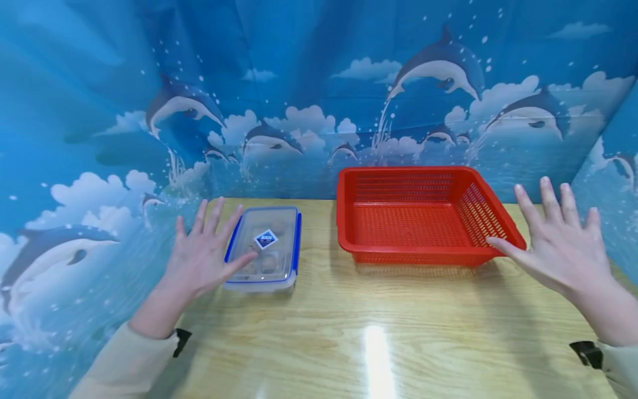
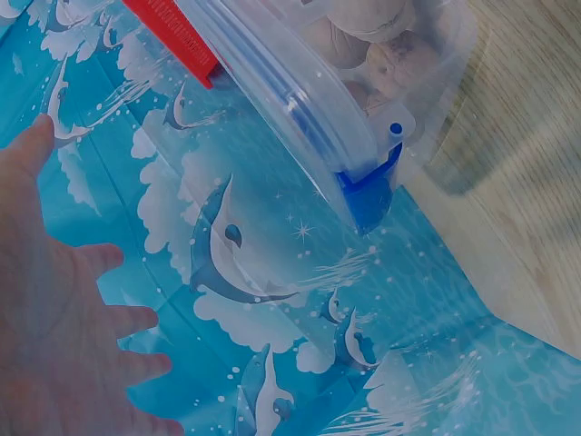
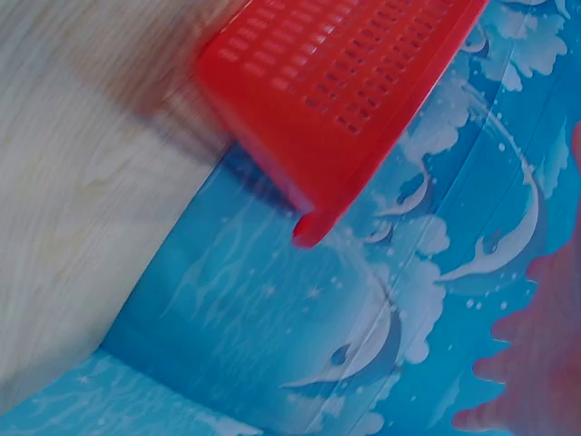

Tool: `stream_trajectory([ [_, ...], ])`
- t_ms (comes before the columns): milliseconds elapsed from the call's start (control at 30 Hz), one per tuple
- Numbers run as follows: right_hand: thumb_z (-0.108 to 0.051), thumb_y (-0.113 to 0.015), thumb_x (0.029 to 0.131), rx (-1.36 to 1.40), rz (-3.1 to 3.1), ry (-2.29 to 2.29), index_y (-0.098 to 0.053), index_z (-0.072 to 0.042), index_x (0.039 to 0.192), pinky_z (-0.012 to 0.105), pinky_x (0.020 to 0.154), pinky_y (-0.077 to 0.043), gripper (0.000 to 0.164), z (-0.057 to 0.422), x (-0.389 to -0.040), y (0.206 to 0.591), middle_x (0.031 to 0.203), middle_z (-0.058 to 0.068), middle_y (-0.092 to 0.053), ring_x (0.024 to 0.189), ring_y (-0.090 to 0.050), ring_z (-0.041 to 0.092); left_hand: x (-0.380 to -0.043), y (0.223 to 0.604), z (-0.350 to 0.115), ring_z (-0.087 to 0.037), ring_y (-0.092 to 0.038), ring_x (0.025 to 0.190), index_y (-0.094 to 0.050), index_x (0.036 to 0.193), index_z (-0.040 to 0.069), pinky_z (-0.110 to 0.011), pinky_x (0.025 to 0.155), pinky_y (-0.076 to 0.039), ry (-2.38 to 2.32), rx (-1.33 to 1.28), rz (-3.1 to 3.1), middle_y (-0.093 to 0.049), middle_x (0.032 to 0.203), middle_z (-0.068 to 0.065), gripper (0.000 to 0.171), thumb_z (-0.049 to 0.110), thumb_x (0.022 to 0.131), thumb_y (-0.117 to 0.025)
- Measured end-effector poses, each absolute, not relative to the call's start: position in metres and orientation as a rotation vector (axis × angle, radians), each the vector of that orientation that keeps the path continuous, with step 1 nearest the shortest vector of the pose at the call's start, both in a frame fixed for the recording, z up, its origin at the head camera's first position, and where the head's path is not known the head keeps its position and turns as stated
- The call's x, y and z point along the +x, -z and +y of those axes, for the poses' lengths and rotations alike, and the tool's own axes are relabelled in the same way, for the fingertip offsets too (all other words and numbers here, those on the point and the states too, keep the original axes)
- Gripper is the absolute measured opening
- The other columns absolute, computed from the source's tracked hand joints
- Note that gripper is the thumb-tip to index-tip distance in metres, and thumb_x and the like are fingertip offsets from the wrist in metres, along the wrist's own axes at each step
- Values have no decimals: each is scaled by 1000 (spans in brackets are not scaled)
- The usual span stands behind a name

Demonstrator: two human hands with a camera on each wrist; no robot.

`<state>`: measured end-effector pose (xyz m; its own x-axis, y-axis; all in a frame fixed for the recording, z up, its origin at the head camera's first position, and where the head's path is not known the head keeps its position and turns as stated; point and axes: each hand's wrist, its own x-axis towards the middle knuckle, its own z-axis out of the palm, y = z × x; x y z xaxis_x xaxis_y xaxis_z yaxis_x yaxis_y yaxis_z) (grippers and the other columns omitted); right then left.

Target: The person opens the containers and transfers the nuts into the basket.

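My left hand [image 1: 201, 257] is held up with fingers spread, in front of the left side of a clear lidded food container [image 1: 271, 221] with blue clips. Its palm side shows in the left wrist view, and it holds nothing. Inside the container are several round brownish things [image 2: 399, 64], whose kind I cannot tell. On the right, my right hand [image 1: 565, 249] is raised with fingers apart, its thumb overlapping the right rim of a red perforated plastic basket [image 1: 413, 252] in the head view. Nothing shows inside the basket. The right wrist view shows the right hand's fingers blurred at the edge.
Both containers stand on a light wood-grain table [image 1: 319, 321], the basket farther right. A blue dolphin-print sheet [image 1: 299, 72] hangs behind the table and along both sides. Light glares off the table's front middle.
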<state>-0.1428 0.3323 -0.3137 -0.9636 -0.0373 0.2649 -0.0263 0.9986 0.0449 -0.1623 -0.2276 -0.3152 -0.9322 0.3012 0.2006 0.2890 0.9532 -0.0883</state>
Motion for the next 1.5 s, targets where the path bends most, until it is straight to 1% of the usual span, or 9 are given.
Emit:
stream_trajectory([
  [200, -66, -55, 85, 174, -2850, 47, 8, -16, 156, 74, 103, 6, 107, 316, -151, 312, 158, 18, 20, 141, 16, 45, -163, 315, -228, -41, 8, 144, -8, 158, 22, -71, 104, 7, -72, -441, -2889, 2, 161, -16, 95, 77, 87, -39],
  [333, -65, -54, 87, 264, -2843, -1, 5, -17, 157, 75, 102, 4, 103, 302, -156, 312, 159, 17, 16, 142, 13, 44, -164, 317, -231, -41, 8, 144, -6, 158, 23, -70, 105, 8, -74, -440, -2883, 1, 161, -17, 95, 75, 87, -42],
  [467, -65, -53, 87, 328, -2834, -14, 2, -16, 157, 76, 101, -1, 102, 285, -161, 312, 160, 18, 12, 143, 10, 44, -164, 319, -233, -41, 8, 144, -6, 158, 22, -70, 105, 8, -78, -448, -2869, 1, 161, -17, 95, 72, 88, -47],
  [600, -69, -51, 86, 378, -2826, -1, 0, -17, 157, 76, 102, -3, 102, 267, -166, 312, 160, 19, 8, 143, 10, 43, -164, 322, -236, -41, 7, 144, -7, 158, 22, -70, 105, 7, -86, -452, -2859, 0, 161, -17, 95, 71, 88, -47],
  [767, -72, -50, 85, 438, -2818, 15, -1, -19, 158, 73, 104, -1, 103, 244, -171, 313, 161, 18, 6, 144, 10, 41, -165, 324, -239, -41, 6, 144, -7, 158, 22, -71, 104, 6, -84, -452, -2859, 0, 161, -17, 95, 71, 87, -48],
  [967, -70, -52, 85, 477, -2821, 1, -3, -18, 158, 72, 106, -7, 102, 218, -177, 317, 161, 16, 5, 145, 7, 40, -167, 327, -242, -43, 3, 144, -8, 158, 22, -71, 104, 5, -75, -449, -2857, 0, 161, -16, 96, 69, 87, -51],
  [1200, -70, -52, 85, 555, -2805, -62, -3, -19, 158, 69, 108, -7, 102, 184, -184, 330, 162, 14, 4, 145, 6, 37, -168, 333, -249, -46, -2, 143, -10, 158, 20, -73, 104, 3, -50, -434, -2859, 0, 161, -16, 95, 71, 87, -48],
  [1500, -73, -46, 86, 658, -2789, -129, -6, -21, 158, 66, 110, -9, 98, 139, -191, 342, 162, 12, 1, 146, 4, 35, -165, 345, -260, -46, -4, 143, -8, 158, 23, -73, 104, 1, -13, -402, -2850, -1, 161, -15, 94, 68, 88, -51],
])
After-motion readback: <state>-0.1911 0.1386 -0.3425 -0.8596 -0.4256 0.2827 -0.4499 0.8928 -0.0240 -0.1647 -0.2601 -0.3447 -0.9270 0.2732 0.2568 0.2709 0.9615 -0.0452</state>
